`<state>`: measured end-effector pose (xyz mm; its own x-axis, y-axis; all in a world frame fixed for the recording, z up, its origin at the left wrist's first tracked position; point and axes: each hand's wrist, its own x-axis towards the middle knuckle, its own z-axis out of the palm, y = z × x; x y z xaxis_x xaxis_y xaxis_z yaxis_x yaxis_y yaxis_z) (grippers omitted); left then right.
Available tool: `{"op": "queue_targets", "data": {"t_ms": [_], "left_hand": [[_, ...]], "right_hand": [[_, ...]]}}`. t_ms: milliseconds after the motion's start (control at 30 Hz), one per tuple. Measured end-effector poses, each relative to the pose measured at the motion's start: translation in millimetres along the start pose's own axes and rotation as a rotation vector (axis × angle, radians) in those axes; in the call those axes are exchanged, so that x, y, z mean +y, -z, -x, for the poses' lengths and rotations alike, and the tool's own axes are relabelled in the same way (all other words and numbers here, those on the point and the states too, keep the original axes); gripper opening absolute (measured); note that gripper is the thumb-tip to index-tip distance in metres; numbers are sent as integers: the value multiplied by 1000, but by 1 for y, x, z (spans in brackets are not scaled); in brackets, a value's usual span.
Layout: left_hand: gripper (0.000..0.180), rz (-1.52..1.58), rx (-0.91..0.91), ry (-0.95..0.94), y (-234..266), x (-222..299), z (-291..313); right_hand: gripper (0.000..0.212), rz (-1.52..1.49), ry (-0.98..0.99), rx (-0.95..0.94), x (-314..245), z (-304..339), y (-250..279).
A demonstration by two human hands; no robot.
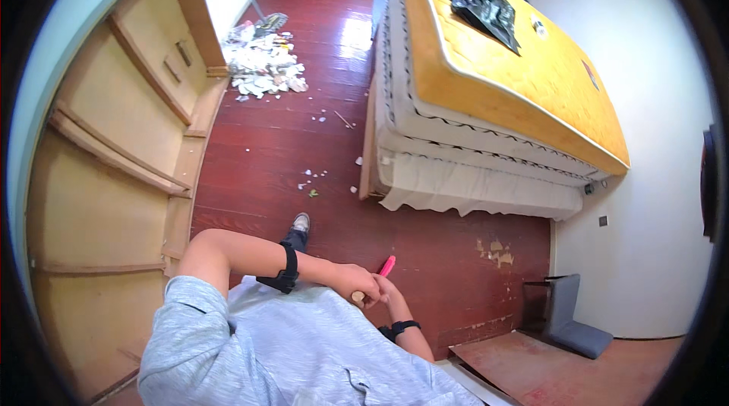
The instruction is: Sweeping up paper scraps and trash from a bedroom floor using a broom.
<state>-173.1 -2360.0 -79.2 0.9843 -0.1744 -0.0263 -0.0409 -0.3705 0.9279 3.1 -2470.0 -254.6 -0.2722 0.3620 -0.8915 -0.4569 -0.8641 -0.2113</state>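
Observation:
In front of my grey shirt, my left hand (355, 282) and my right hand (389, 292) meet with fingers closed. A pale, round wooden end (358, 297) sticks out below my left hand. On the far side, a bright pink rod-like piece (388, 265) juts out beside the fingers of my right hand. The two ends line up like one short stick, but the fingers cover its middle, so I cannot tell whether they are one piece. Black bands circle my left forearm (285, 273) and my right wrist (405, 325).
A bed with a tilted yellow mattress (486, 64) fills the right, a black plastic bag (478, 0) on top. Wooden furniture (106, 201) lines the left wall. White debris (266, 64) lies beside a broom (271, 23); scraps dot the red floor. A grey chair (575, 322) stands lower right.

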Motion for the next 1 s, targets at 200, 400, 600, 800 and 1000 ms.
{"op": "queue_targets", "data": {"t_ms": [200,400,600,800,1000], "left_hand": [[18,-71,37,-22,18,-3,81],[15,-64,269,38,88,-33,198],[22,95,866,329,139,-31,288],[23,396,912,493,205,-57,380],[12,780,1115,231,266,-147,481]], "right_hand": [[31,-18,69,-87,5,-50,-82],[25,-127,122,-215,-41,-114,-179],[19,-353,174,-181,-98,-174,-287],[17,-314,227,-229,-141,-222,-409],[11,-277,150,-145,-192,-338,-489]]}}
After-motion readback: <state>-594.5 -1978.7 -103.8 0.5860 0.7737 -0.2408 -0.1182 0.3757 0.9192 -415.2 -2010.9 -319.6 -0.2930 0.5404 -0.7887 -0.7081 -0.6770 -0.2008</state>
